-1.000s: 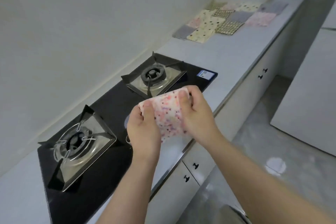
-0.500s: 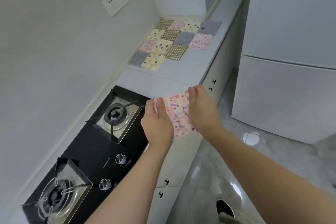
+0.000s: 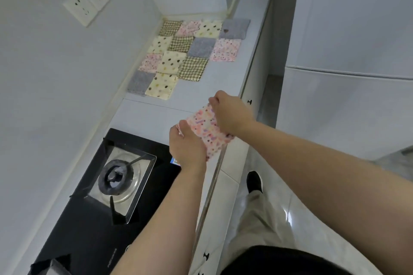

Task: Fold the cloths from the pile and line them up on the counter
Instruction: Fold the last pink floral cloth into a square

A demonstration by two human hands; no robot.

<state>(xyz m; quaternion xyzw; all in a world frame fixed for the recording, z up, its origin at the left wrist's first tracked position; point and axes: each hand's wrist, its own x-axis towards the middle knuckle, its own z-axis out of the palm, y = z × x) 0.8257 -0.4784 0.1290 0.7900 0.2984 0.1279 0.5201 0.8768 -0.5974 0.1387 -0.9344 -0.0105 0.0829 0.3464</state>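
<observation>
Pink cloth [image 3: 206,127]: folded, held in the air above the counter's [image 3: 156,114] front edge, well short of the rows [image 3: 190,51]
Left hand [image 3: 186,147]: pinches the cloth's corner farther from the rows
Right hand [image 3: 231,114]: grips the edge nearer the rows, so it leads
Heading: rows lie straight ahead of both hands
Free slot: probably beside the rows' nearest cream cloth [image 3: 161,85]

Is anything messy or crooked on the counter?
Nothing is spilled or broken. The folded cloths on the counter sit in rows, though a few edges overlap and the two nearest rows are shorter. The left hand and right hand hold a pink cloth in the air.
</observation>
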